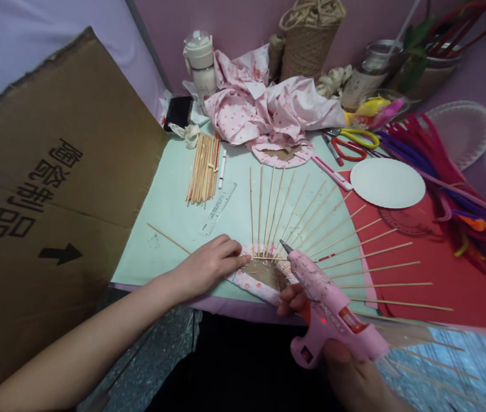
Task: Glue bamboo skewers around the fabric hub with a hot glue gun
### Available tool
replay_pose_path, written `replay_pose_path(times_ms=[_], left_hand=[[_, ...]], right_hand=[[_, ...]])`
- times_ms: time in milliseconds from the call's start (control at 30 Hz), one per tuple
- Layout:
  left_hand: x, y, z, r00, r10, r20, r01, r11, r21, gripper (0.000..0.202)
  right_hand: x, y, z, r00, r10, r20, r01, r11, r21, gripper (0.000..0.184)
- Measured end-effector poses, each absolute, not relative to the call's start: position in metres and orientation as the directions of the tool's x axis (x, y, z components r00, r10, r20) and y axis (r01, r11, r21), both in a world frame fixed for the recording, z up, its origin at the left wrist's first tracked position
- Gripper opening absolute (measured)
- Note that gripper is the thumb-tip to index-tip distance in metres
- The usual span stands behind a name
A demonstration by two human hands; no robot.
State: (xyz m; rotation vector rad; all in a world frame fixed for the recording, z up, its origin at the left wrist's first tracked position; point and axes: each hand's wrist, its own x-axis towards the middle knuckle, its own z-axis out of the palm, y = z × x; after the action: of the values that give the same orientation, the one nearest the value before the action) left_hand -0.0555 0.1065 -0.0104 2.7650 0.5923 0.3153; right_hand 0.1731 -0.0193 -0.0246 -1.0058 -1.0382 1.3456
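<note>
A pink glue gun with a lit red light is gripped in my right hand. Its metal nozzle points up and left, over the inner ends of fanned bamboo sticks. The sticks spread from a cardboard ring wrapped in pink floral cloth at the table's front edge. On the ring's left side rests my left hand, its fingers closed and pressed down near a stick that crosses the ring. Another bamboo stick runs out from beneath that hand; where it ends is hidden.
A bundle of bamboo sticks, a ruler and a marker lie beyond my left hand. Crumpled pink cloth, scissors, a pink cutter and a white plate sit farther back. A cardboard box stands left.
</note>
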Motion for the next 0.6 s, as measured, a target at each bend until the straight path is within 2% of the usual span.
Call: replay_pose_path(times_ms=[333,500,600], left_hand=[[-0.0522,0.1082,-0.0064,0.901,0.413,0.132,0.350,-0.873,0.340,0.027],[-0.0523,0.1079,-0.0061,0.898,0.432,0.087,0.379,-0.858,0.345,0.028],[-0.0533,0.1078,-0.0071,0.894,0.440,0.084,0.385,-0.850,0.361,0.028]], right_hand=[[0.1782,-0.0185,-0.0173,-0.054,0.996,-0.076,-0.227,-0.086,-0.970,0.051],[0.1773,-0.0201,-0.0221,-0.034,0.997,-0.068,-0.235,-0.074,-0.969,0.064],[0.1777,-0.0212,-0.0241,-0.037,0.997,-0.061,-0.234,-0.068,-0.970,0.063]])
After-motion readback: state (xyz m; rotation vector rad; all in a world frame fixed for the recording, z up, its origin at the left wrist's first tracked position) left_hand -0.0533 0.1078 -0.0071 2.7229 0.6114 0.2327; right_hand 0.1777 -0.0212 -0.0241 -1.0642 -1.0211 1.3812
